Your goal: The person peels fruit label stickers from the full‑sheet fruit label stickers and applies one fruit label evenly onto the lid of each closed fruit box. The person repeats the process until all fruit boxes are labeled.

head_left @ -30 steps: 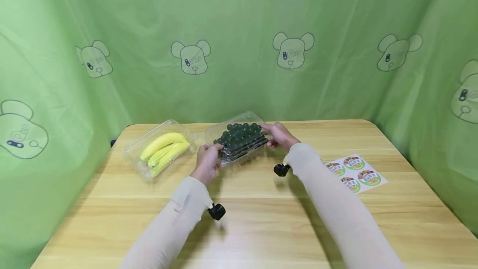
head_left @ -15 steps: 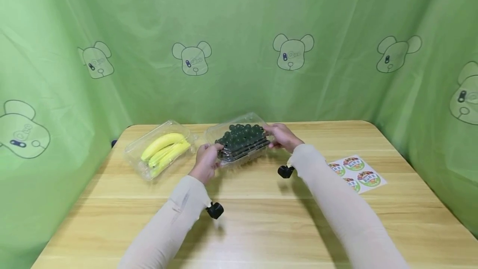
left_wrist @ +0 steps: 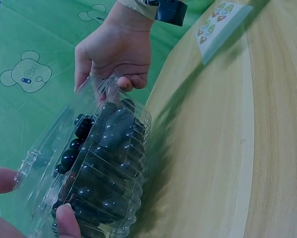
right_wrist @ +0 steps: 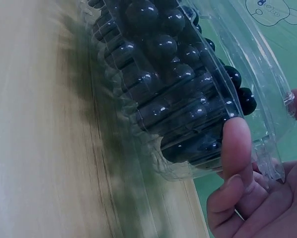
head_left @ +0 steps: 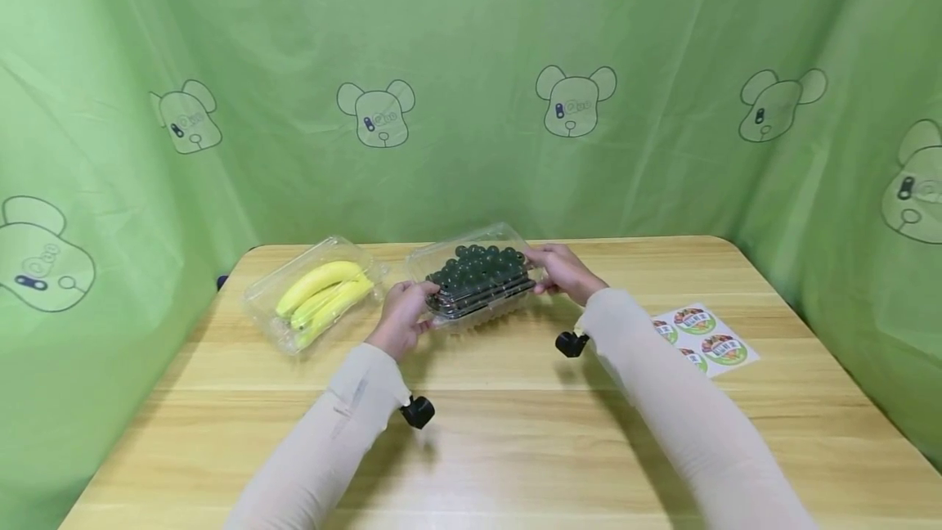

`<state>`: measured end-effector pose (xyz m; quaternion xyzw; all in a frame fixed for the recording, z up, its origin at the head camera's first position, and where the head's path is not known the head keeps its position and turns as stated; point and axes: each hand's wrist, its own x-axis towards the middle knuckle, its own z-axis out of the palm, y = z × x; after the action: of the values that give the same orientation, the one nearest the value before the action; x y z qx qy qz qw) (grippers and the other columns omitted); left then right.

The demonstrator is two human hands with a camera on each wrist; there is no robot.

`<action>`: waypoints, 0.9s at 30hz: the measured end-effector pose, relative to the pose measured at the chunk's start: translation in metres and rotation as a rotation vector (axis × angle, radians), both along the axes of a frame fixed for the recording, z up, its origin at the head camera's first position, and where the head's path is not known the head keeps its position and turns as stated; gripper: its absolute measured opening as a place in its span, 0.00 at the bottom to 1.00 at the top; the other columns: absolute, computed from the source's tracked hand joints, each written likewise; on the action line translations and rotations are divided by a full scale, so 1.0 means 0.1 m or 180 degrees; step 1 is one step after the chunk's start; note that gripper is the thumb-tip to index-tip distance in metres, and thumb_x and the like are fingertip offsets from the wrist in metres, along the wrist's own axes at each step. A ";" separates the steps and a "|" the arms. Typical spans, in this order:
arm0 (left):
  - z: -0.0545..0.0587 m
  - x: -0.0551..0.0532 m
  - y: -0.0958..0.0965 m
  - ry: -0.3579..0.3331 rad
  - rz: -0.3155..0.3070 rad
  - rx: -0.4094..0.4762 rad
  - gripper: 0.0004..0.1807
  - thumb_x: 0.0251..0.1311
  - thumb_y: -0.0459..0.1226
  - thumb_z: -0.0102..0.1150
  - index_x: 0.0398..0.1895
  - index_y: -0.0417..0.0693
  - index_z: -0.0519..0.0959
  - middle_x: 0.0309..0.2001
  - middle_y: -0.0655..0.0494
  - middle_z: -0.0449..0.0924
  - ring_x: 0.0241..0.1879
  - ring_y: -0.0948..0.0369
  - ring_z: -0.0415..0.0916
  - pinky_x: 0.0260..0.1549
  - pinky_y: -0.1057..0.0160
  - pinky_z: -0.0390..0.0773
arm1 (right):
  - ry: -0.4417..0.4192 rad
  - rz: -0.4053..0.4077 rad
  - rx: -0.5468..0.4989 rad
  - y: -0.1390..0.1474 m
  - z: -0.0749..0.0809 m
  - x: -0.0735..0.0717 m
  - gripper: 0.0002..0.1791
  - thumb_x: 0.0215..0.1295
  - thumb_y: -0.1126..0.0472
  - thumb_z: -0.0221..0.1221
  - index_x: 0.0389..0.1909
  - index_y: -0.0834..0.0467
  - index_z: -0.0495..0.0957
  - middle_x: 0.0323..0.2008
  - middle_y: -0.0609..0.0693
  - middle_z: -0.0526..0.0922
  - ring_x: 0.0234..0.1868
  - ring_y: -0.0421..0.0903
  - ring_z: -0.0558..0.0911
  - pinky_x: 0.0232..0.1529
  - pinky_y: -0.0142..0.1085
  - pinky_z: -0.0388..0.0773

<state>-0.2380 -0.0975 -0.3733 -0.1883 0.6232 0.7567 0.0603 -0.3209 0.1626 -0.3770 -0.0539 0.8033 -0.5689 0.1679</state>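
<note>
A clear plastic clamshell box [head_left: 508, 313] holds a bunch of dark grapes [head_left: 478, 267] near the back middle of the table. My left hand [head_left: 401, 321] grips its near-left end, thumb up at the rim. At the opposite end, my right hand [head_left: 567, 275] pinches the edge. Seen from the left wrist, the box is tilted over the wood, the grapes [left_wrist: 111, 163] pressed behind its ribbed wall. From the right wrist, a fingertip [right_wrist: 237, 144] lies against the rim, and a gap shows between the tray part and the lid [right_wrist: 260, 59].
Left of the box, a second clear clamshell [head_left: 268, 297] contains yellow bananas [head_left: 324, 297]. A white sheet of round fruit stickers [head_left: 724, 348] lies on the right of the wooden table [head_left: 500, 448], partly behind my right sleeve. Green curtains [head_left: 471, 178] rise along the back and sides.
The grape box and my right hand have shifted slightly right. My left hand has edged a little left and down, still gripping the near-left end. The bananas stay put.
</note>
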 end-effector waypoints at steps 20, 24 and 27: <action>0.05 0.00 -0.04 0.0016 -0.0099 -0.0013 0.26 0.61 0.33 0.57 0.62 0.40 0.63 0.55 0.47 0.66 0.47 0.55 0.65 0.32 0.64 0.74 | 0.0052 -0.0154 0.0050 0.00 0.10 0.26 0.27 0.76 0.51 0.47 0.61 0.72 0.62 0.58 0.64 0.67 0.23 0.43 0.77 0.32 0.35 0.75; 0.07 -0.01 -0.04 0.0043 -0.0140 0.0018 0.17 0.63 0.33 0.56 0.52 0.42 0.65 0.49 0.50 0.66 0.43 0.57 0.65 0.32 0.64 0.73 | 0.0142 -0.0210 0.0061 0.01 0.05 0.26 0.27 0.75 0.50 0.47 0.59 0.70 0.64 0.57 0.62 0.68 0.22 0.41 0.78 0.36 0.39 0.77; 0.08 0.00 -0.04 0.0036 -0.0130 0.0039 0.17 0.62 0.33 0.56 0.52 0.43 0.65 0.51 0.50 0.66 0.46 0.56 0.64 0.38 0.62 0.73 | 0.0220 -0.0271 0.0049 0.00 0.04 0.30 0.26 0.74 0.49 0.48 0.56 0.69 0.66 0.53 0.62 0.69 0.22 0.41 0.77 0.36 0.40 0.78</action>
<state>-0.2378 -0.1018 -0.3650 -0.1708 0.6226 0.7602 0.0733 -0.2912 0.1629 -0.3733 -0.0379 0.8145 -0.5671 0.1162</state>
